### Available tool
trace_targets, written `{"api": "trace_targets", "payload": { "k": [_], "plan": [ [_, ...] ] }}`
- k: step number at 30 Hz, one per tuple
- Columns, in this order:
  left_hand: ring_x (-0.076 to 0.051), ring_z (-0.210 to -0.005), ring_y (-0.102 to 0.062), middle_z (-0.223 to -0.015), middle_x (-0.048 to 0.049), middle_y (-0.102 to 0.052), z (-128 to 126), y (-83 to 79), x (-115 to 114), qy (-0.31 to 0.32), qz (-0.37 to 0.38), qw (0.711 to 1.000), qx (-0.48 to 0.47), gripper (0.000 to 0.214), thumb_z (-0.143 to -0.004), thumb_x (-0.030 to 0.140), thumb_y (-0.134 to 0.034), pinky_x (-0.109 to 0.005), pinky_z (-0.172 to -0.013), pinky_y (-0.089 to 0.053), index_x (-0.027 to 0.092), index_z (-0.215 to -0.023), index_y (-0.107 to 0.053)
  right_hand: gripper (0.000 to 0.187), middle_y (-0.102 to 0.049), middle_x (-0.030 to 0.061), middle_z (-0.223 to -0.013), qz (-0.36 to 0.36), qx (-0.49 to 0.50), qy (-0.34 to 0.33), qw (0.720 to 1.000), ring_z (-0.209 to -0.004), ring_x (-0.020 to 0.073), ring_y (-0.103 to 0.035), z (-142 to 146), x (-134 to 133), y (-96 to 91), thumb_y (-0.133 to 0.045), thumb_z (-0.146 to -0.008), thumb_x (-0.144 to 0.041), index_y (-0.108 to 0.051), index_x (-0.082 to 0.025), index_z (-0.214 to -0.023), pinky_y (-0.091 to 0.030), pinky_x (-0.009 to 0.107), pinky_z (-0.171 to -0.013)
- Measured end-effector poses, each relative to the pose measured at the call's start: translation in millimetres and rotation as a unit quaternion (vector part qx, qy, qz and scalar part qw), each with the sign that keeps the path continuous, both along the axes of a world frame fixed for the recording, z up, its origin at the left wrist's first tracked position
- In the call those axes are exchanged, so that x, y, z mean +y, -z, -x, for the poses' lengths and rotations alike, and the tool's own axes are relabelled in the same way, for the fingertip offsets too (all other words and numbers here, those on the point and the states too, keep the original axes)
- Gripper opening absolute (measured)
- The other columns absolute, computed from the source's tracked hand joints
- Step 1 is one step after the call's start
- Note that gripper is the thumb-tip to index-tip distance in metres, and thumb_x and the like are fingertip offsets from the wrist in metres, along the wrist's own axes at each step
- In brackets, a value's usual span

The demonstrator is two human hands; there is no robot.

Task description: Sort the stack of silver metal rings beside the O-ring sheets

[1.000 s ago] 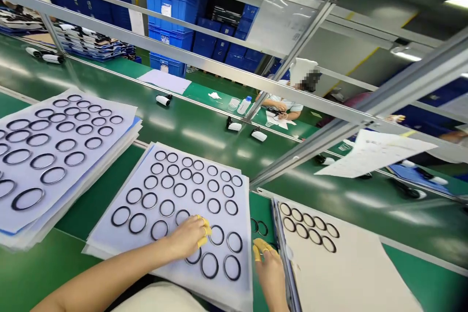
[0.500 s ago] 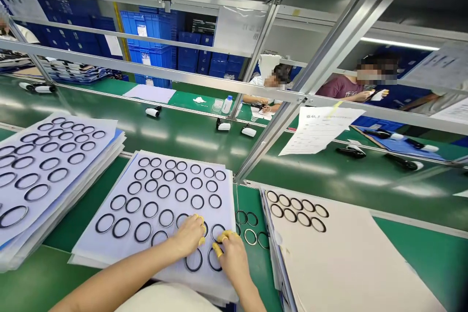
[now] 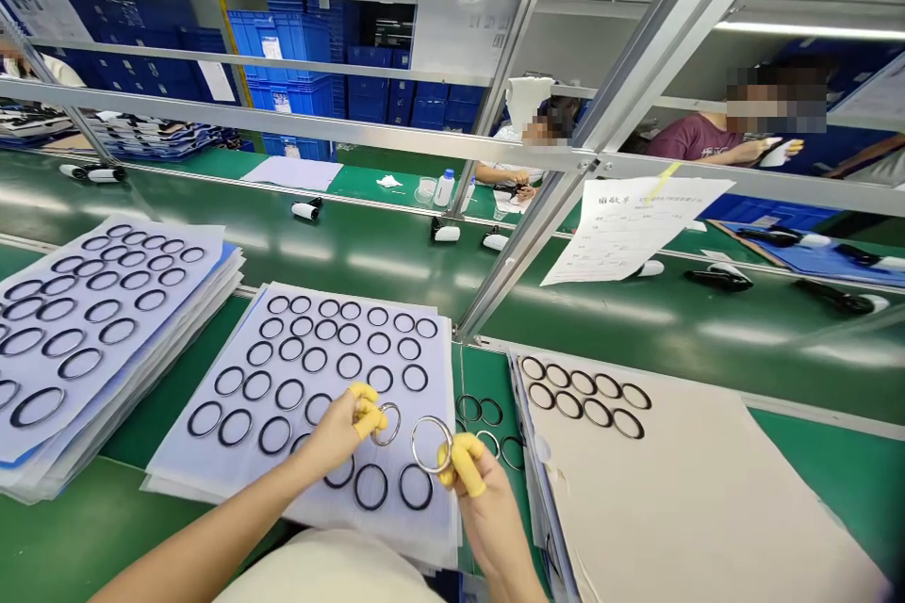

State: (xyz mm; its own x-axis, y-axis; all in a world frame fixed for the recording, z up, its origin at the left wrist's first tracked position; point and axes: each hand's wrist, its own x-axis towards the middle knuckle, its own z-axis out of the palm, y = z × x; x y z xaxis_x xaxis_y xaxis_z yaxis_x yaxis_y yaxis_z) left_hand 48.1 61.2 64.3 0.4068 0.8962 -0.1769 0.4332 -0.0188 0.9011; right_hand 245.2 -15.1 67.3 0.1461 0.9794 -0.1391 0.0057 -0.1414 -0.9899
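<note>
My left hand (image 3: 344, 429), with yellow finger cots, pinches a thin ring (image 3: 388, 423) lifted off the middle white sheet (image 3: 212, 452). Beside it my right hand (image 3: 475, 490), also in yellow cots, holds a second, slightly larger ring (image 3: 431, 444) above the sheet's right edge. The sheet carries rows of dark rings (image 3: 315, 360). Several loose rings (image 3: 481, 412) lie on the green table between this sheet and a beige sheet (image 3: 693, 509) on the right, which bears two short rows of rings (image 3: 584, 396).
A stack of white sheets with rings (image 3: 99, 320) lies at the left. A green conveyor belt (image 3: 368, 254) carries small white devices (image 3: 305, 209). Slanted aluminium rails (image 3: 566, 179) and a hanging paper (image 3: 629, 226) stand ahead. Other people sit across the belt; blue crates (image 3: 297, 38) behind.
Both hands have lifted off the middle sheet, each now holding a ring up. A second ago the right hand was by the beige sheet's edge; it moved left.
</note>
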Motion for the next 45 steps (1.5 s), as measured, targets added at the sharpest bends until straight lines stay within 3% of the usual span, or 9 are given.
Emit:
{"api": "trace_targets", "payload": {
  "k": [2, 5, 11, 17, 25, 31, 34, 40, 45],
  "plan": [
    [-0.017, -0.075, -0.060, -0.080, -0.0045, -0.063, 7, -22.1, -6, -0.012, 0.032, 0.998, -0.050, 0.027, -0.089, 0.036, -0.044, -0.030, -0.071, -0.048, 0.016, -0.107, -0.052, 0.039, -0.054, -0.0001, -0.068, 0.010, 0.092, -0.008, 0.996, -0.056, 0.0138, -0.047, 3, -10, -23.3, -0.046, -0.087, -0.059, -0.048, -0.022, -0.073, -0.043, 0.028, -0.056],
    [-0.015, -0.071, -0.056, -0.080, -0.0046, -0.062, 14, -54.8, -21, 0.004, 0.123, 0.981, -0.149, 0.029, -0.082, 0.043, -0.059, -0.027, -0.067, -0.046, 0.015, -0.091, -0.062, 0.043, -0.051, -0.0016, -0.062, 0.020, 0.195, -0.019, 0.980, -0.052, 0.0117, -0.043, 13, -20, -45.2, -0.054, -0.081, -0.062, -0.049, -0.021, -0.069, -0.039, 0.026, -0.053],
    [-0.011, -0.061, -0.047, -0.068, -0.0007, -0.053, 16, -91.0, -40, 0.115, 0.227, 0.932, -0.259, 0.042, -0.069, 0.055, -0.073, -0.024, -0.059, -0.039, 0.013, -0.066, -0.065, 0.033, -0.056, -0.0010, -0.060, 0.036, 0.400, -0.060, 0.914, -0.050, 0.0101, -0.043, 28, -29, -58.1, -0.071, -0.077, -0.047, -0.059, -0.018, -0.069, -0.033, 0.024, -0.053],
    [-0.009, -0.059, -0.043, -0.065, 0.0017, -0.050, 18, -98.9, -43, 0.131, 0.234, 0.926, -0.266, 0.040, -0.072, 0.051, -0.072, -0.022, -0.058, -0.036, 0.014, -0.062, -0.061, 0.028, -0.057, -0.0018, -0.058, 0.016, 0.415, -0.089, 0.905, -0.050, 0.0099, -0.043, 33, -33, -61.4, -0.070, -0.079, -0.045, -0.062, -0.019, -0.072, -0.031, 0.024, -0.054],
    [-0.009, -0.059, -0.048, -0.069, 0.0001, -0.056, 19, -101.6, -49, 0.108, 0.260, 0.912, -0.299, 0.028, -0.072, 0.041, -0.075, -0.022, -0.058, -0.039, 0.014, -0.069, -0.069, 0.028, -0.046, -0.0040, -0.057, -0.021, 0.347, -0.105, 0.931, -0.047, 0.0079, -0.031, 33, -44, -56.7, -0.074, -0.073, -0.049, -0.072, -0.021, -0.075, -0.024, 0.024, -0.046],
    [-0.010, -0.063, -0.058, -0.078, -0.0041, -0.067, 25, -107.2, -47, 0.060, 0.300, 0.866, -0.396, 0.022, -0.073, 0.036, -0.077, -0.022, -0.060, -0.044, 0.019, -0.086, -0.077, 0.033, -0.041, -0.0051, -0.049, -0.029, 0.413, 0.049, 0.909, -0.046, 0.0099, -0.032, 23, -46, -54.7, -0.071, -0.077, -0.046, -0.062, -0.023, -0.055, -0.037, 0.026, -0.049],
    [-0.012, -0.066, -0.063, -0.080, -0.0046, -0.070, 27, -107.3, -47, 0.051, 0.312, 0.841, -0.439, 0.023, -0.072, 0.033, -0.079, -0.021, -0.059, -0.045, 0.021, -0.092, -0.076, 0.033, -0.046, -0.0040, -0.050, -0.004, 0.411, 0.080, 0.908, -0.047, 0.0101, -0.037, 21, -45, -48.9, -0.075, -0.073, -0.045, -0.060, -0.023, -0.053, -0.042, 0.026, -0.050],
    [-0.012, -0.067, -0.067, -0.079, -0.0037, -0.071, 25, -109.0, -48, 0.048, 0.285, 0.838, -0.462, 0.026, -0.075, 0.027, -0.078, -0.019, -0.059, -0.050, 0.021, -0.100, -0.072, 0.022, -0.054, -0.0034, -0.048, 0.024, 0.390, -0.041, 0.919, -0.045, 0.0083, -0.043, 29, -49, -40.8, -0.073, -0.075, -0.049, -0.074, -0.027, -0.078, -0.038, 0.022, -0.049],
    [-0.010, -0.066, -0.066, -0.078, -0.0023, -0.070, 24, -110.6, -47, 0.057, 0.278, 0.834, -0.473, 0.029, -0.074, 0.026, -0.078, -0.016, -0.057, -0.051, 0.021, -0.102, -0.071, 0.025, -0.055, -0.0036, -0.047, 0.059, 0.384, -0.041, 0.921, -0.045, 0.0083, -0.043, 35, -51, -45.5, -0.075, -0.071, -0.051, -0.074, -0.026, -0.076, -0.034, 0.021, -0.049]
  ]
}}
